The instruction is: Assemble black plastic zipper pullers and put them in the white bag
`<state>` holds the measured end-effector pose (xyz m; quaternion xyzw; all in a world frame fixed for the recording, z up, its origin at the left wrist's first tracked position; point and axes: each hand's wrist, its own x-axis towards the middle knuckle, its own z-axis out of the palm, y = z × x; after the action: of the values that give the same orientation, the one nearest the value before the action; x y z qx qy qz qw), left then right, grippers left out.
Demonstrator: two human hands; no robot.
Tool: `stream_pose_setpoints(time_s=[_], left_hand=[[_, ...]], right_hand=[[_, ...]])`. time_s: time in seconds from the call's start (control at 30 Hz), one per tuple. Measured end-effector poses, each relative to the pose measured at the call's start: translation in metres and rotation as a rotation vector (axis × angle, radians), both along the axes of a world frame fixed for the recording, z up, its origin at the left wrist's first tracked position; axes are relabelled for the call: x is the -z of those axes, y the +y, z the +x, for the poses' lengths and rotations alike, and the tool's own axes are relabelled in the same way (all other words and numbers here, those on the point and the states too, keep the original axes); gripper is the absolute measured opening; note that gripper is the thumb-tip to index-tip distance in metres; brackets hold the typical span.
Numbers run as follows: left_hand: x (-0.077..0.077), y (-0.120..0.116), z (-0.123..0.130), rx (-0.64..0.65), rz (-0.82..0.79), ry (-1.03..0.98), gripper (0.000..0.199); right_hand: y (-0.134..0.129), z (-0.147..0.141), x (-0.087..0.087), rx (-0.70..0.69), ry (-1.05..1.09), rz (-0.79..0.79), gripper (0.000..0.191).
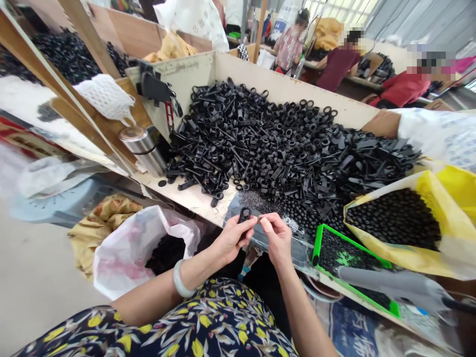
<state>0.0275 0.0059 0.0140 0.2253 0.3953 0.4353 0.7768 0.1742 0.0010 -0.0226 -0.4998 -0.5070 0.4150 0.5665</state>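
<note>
My left hand (235,237) is closed on a black plastic part (245,214) that has a round end and sticks up above the fingers. Right beside it, my right hand (276,237) pinches with thumb and forefinger close to the left fingertips; what it holds is too small to make out. Both hands are over the front edge of the bench, above a grey mat (232,208). Behind them lies a large heap of black plastic parts (260,139), with small black balls (305,213) and a little pile of silvery pieces (292,224) nearer the hands.
A green-rimmed tray (349,238) and a grey tool (390,281) lie at the right, below a yellow-and-white sack (431,198) of black balls. At left stand a steel flask (143,148) and a white bag (122,253). Several people sit beyond the back board (297,94).
</note>
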Motion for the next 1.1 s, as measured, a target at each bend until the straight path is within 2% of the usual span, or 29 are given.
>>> stream_pose_setpoints(time_s=[0.17, 0.37, 0.5, 0.6, 0.77, 0.87, 1.1], left_hand=[[-0.004, -0.013, 0.007, 0.015, -0.025, -0.006, 0.045], [-0.003, -0.023, 0.016, 0.035, 0.092, 0.088, 0.043], [-0.003, -0.025, 0.023, 0.058, 0.136, 0.183, 0.04], [-0.003, -0.023, 0.029, 0.068, 0.114, 0.196, 0.038], [-0.001, -0.018, 0.036, 0.105, 0.003, 0.061, 0.035], [0.001, -0.019, 0.035, 0.118, -0.041, 0.023, 0.034], [0.007, -0.018, 0.019, 0.098, 0.015, 0.108, 0.035]], right_hand=[[-0.014, 0.006, -0.001, 0.015, -0.013, 0.04, 0.019], [-0.031, 0.023, -0.008, 0.071, -0.191, 0.172, 0.016], [-0.041, 0.037, -0.011, 0.051, -0.297, 0.199, 0.014], [-0.045, 0.045, -0.011, 0.02, -0.346, 0.179, 0.015], [-0.049, 0.045, -0.007, 0.045, -0.305, 0.153, 0.017], [-0.051, 0.043, -0.006, 0.066, -0.346, 0.186, 0.018], [-0.046, 0.039, -0.005, -0.01, -0.56, 0.297, 0.023]])
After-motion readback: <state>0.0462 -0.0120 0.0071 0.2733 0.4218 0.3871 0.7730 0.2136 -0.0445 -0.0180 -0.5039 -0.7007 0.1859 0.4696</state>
